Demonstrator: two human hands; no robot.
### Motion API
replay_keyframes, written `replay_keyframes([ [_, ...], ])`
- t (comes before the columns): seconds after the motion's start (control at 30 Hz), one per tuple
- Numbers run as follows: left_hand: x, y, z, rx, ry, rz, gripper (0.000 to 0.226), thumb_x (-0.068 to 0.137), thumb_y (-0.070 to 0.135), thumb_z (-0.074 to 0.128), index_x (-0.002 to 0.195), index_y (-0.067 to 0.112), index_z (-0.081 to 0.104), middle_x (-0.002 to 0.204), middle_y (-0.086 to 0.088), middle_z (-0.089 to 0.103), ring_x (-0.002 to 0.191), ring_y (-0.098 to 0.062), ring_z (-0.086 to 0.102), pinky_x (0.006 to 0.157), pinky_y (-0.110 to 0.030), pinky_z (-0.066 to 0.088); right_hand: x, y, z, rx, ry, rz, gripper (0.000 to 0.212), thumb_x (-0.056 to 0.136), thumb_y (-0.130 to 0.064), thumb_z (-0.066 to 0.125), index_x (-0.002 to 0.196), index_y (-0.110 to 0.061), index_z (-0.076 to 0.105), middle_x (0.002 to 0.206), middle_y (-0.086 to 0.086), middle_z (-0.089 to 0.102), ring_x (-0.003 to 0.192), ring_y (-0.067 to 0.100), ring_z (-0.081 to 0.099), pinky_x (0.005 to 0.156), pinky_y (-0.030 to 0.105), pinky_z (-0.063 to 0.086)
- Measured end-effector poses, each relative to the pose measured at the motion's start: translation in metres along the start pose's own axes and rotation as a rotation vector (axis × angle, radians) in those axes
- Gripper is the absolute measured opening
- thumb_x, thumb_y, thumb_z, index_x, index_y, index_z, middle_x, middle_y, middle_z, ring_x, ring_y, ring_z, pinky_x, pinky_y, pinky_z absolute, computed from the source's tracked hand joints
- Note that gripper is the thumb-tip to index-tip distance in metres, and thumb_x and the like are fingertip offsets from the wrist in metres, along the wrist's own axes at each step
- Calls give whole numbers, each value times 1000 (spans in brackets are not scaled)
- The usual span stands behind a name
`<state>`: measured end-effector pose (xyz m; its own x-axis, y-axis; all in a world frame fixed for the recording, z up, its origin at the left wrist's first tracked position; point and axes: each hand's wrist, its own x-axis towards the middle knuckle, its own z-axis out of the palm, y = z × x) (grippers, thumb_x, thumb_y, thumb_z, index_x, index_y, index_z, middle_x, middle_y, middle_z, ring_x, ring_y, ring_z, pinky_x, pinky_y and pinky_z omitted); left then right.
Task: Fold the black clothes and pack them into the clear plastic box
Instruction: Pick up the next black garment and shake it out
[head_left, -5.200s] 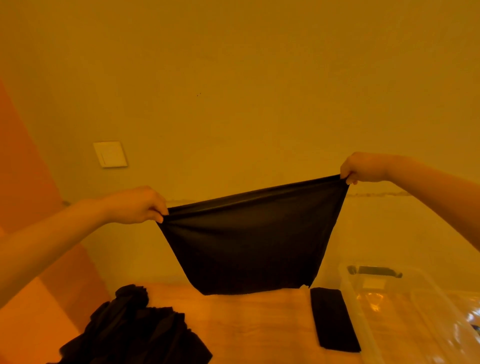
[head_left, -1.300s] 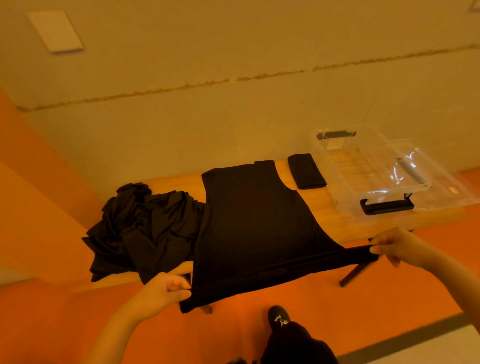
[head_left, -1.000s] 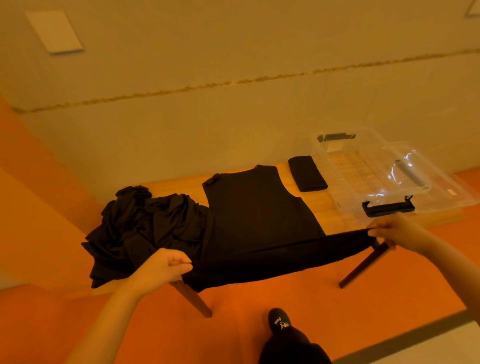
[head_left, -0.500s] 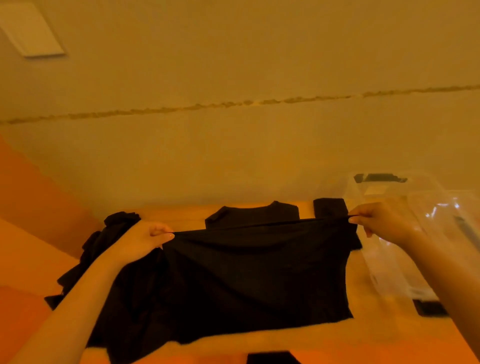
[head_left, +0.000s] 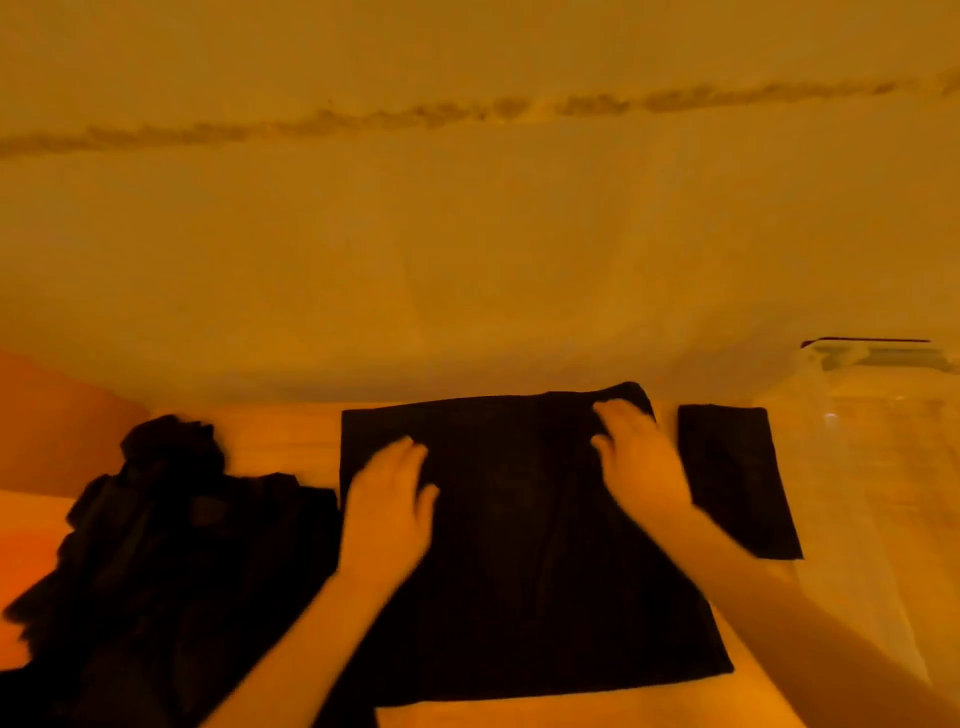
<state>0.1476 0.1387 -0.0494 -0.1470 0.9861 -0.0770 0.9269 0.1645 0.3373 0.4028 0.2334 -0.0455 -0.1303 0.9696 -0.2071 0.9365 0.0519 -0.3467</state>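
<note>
shirt (head_left: 519, 561) flat on table (head_left: 291, 441), box (head_left: 883, 467) right | left hand (head_left: 387, 512), right hand (head_left: 641, 462) flat on it, fingers straight, blurred | risk: uneven smoothing bunches fold

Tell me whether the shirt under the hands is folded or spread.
Folded once: the shirt lies as a flat rectangle, no sleeves or collar showing.

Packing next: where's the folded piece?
Head view, right side: the folded piece lies on the table, between the spread garment and the box.
</note>
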Motion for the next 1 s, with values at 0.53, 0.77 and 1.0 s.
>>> replay_keyframes([
  [0.53,-57,-29,51,348,-235,80,68,95,51,1,143,10,26,148,-15,30,139,-29,17,115,-44,5,-94,61,55,-238,-114,-75,82,83,-65,-19,144,-17,8,152,1,7,142,19,3,116,33,6],
  [0.77,-112,-75,39,282,-253,15,73,96,52,2,140,-2,25,148,-17,28,143,-25,5,113,-39,28,-148,61,78,-289,-151,-108,60,97,-51,3,143,-18,22,148,2,30,143,13,2,113,29,1],
  [1.0,-129,-103,31,290,-250,101,72,95,54,1,147,4,9,153,-9,15,140,-22,18,111,-34,15,-153,65,80,-298,-154,-74,61,97,-51,4,142,-16,25,147,3,33,138,15,21,112,28,1],
])
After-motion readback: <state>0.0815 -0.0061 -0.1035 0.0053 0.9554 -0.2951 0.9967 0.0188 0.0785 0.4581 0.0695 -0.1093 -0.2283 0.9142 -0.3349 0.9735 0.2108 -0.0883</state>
